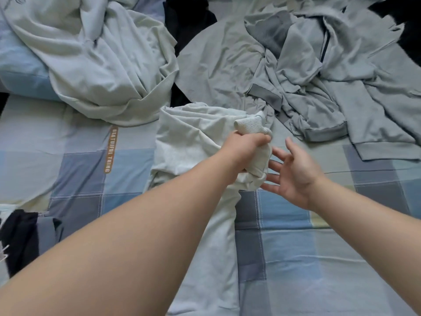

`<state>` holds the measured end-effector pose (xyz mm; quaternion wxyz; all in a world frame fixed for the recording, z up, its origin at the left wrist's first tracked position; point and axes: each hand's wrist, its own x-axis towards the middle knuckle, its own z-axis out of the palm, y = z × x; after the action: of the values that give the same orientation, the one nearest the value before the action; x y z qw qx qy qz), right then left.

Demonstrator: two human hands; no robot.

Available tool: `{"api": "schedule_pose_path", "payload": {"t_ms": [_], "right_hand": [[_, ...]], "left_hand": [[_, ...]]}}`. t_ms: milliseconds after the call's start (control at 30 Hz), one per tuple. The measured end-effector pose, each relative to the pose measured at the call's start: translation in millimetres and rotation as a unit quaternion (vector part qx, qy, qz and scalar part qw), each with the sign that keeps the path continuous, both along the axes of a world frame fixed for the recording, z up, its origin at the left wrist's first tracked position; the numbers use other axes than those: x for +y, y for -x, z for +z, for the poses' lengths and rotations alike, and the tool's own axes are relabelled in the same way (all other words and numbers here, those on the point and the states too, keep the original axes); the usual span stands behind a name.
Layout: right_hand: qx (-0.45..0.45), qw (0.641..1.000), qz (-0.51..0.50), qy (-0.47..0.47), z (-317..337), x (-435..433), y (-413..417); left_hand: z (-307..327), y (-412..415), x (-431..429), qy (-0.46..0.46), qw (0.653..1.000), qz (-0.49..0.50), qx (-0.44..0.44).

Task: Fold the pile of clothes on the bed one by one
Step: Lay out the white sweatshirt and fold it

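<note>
Head view: left hand [245, 147] grips the white garment's ribbed cuff [249, 126]; right hand [293, 174], fingers spread, holds nothing.

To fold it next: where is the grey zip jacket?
Head view, upper right: the grey zip jacket lies crumpled on the bed, beyond the right hand.

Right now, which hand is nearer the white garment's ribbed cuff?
Left. The left hand grips the white garment just below the ribbed cuff; the right hand, open, is lower right.
</note>
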<state>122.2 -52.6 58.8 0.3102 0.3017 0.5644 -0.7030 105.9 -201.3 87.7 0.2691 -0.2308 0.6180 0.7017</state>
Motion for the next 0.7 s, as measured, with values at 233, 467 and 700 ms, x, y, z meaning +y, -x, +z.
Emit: {"api": "schedule_pose_path", "payload": {"t_ms": [233, 467, 700], "right_hand": [[0.002, 0.999, 0.031, -0.005, -9, -32, 6], [0.229, 0.917, 0.22, -0.242, -30, -87, 31], [0.336, 0.648, 0.431, -0.531, -98, -125, 60]], "left_hand": [[-21, 2, -59, 0.048, 0.996, 0.078, -0.022], [-62, 16, -162, 0.389, 0.916, 0.089, -0.048], [-115, 16, -162, 0.534, 0.821, -0.125, 0.156]]}}
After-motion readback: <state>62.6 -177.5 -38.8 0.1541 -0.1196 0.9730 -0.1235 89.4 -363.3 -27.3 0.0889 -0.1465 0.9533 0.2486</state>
